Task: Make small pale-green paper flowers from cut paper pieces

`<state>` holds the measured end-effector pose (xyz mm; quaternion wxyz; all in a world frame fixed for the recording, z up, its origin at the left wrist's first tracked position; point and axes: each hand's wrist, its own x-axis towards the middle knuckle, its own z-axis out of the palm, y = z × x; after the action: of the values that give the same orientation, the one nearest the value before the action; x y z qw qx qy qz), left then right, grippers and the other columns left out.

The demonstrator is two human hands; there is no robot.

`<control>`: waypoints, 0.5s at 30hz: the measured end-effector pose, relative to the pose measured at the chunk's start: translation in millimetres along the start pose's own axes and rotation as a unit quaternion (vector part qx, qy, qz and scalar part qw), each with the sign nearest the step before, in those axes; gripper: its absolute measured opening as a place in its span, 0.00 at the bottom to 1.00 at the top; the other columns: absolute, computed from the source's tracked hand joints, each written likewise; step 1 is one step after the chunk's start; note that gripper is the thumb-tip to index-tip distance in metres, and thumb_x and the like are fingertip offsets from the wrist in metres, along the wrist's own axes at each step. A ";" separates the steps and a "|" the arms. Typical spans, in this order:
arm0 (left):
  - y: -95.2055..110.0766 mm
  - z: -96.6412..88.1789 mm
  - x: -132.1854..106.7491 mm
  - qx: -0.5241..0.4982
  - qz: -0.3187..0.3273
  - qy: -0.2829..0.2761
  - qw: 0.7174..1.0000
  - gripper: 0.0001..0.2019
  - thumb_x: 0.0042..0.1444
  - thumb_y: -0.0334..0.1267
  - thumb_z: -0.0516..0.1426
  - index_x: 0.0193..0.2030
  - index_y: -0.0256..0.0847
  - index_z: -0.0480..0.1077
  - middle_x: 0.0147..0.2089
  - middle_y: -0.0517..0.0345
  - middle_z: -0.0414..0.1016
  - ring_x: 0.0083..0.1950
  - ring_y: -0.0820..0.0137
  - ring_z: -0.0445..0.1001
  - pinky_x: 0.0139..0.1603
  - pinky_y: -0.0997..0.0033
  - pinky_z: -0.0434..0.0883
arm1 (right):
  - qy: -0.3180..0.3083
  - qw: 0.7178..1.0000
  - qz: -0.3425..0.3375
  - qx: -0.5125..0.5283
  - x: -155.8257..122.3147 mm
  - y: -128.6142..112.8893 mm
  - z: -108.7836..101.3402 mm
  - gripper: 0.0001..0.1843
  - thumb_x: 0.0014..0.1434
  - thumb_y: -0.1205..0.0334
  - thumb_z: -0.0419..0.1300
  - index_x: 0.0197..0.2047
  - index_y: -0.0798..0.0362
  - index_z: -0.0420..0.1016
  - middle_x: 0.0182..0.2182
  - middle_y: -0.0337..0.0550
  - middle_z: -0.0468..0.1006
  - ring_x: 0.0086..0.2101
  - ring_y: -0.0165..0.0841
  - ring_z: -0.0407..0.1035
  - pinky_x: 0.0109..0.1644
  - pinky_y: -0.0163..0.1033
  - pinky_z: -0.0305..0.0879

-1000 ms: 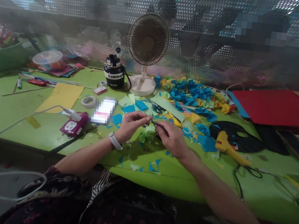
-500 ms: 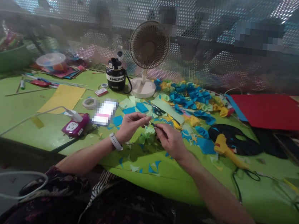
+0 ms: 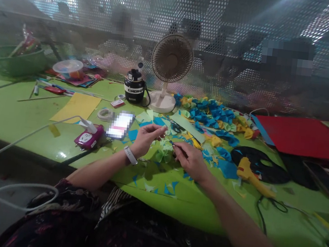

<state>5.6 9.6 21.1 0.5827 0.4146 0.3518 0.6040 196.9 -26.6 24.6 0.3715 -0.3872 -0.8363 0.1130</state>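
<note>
your left hand (image 3: 147, 139) is up over the green tabletop (image 3: 25, 119), white wristband (image 3: 130, 155) on the wrist. thumb & index are pinched nearly together at the tips; can't tell if anything small is btwn them. your right hand (image 3: 191, 162) is closed in a pinch on a thin dark tool (image 3: 177, 148), tip pointing toward the left fingers w/ a small gap btwn the two hands. can't tell exactly what kind of tool it is.

a pale green paper flower (image 3: 163, 153) sits on the table right below & btwn your hands, not held by either one. blue paper scraps (image 3: 170, 188) lie around it, near your forearms. just past your hands: dark-handled scissors (image 3: 176, 128) & a pale green paper strip (image 3: 188, 127), then a heap of blue, yellow & green folded paper pieces (image 3: 210, 113).

to the right: yellow glue gun (image 3: 249, 176) on a black round mat (image 3: 262, 164), w/ a red card sheet (image 3: 299, 137) beyond. to the left: pink power socket (image 3: 89, 138), blurred phone (image 3: 119, 124), tape roll (image 3: 105, 114), yellow paper sheet (image 3: 75, 107). far side: black bottle (image 3: 134, 86) & desk fan (image 3: 172, 59) by a perforated metal screen (image 3: 252, 26).
</note>
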 end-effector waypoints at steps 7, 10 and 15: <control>11.8 -6.8 8.2 -0.042 -0.006 0.026 0.999 0.20 0.38 0.50 0.73 0.29 0.38 0.75 0.26 0.62 0.74 0.27 0.80 0.70 0.26 0.80 0.63 | -0.001 0.995 0.072 0.071 2.3 -1.8 -6.6 0.07 0.66 0.58 0.54 0.42 0.49 0.71 0.27 0.41 0.76 0.27 0.34 0.72 0.32 0.40 0.69; 14.7 -7.7 5.8 -0.051 -0.024 -0.012 0.998 0.20 0.39 0.49 0.73 0.30 0.38 0.74 0.27 0.63 0.74 0.27 0.80 0.71 0.26 0.81 0.63 | 0.035 0.961 0.187 0.202 4.8 -4.1 -12.6 0.06 0.64 0.57 0.55 0.42 0.49 0.67 0.23 0.34 0.69 0.21 0.29 0.63 0.24 0.35 0.60; 9.0 -5.5 -3.4 -0.040 -0.063 -0.120 0.990 0.20 0.44 0.50 0.71 0.28 0.36 0.72 0.25 0.62 0.72 0.23 0.80 0.68 0.24 0.80 0.62 | 0.040 0.833 0.309 0.457 10.6 -12.0 -17.4 0.08 0.58 0.54 0.56 0.36 0.49 0.65 0.18 0.27 0.57 0.15 0.22 0.44 0.17 0.31 0.42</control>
<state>-3.2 5.9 26.7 0.6738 0.4377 0.2798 0.5254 198.0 -28.6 48.2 0.4852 -0.4153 -0.5104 0.5758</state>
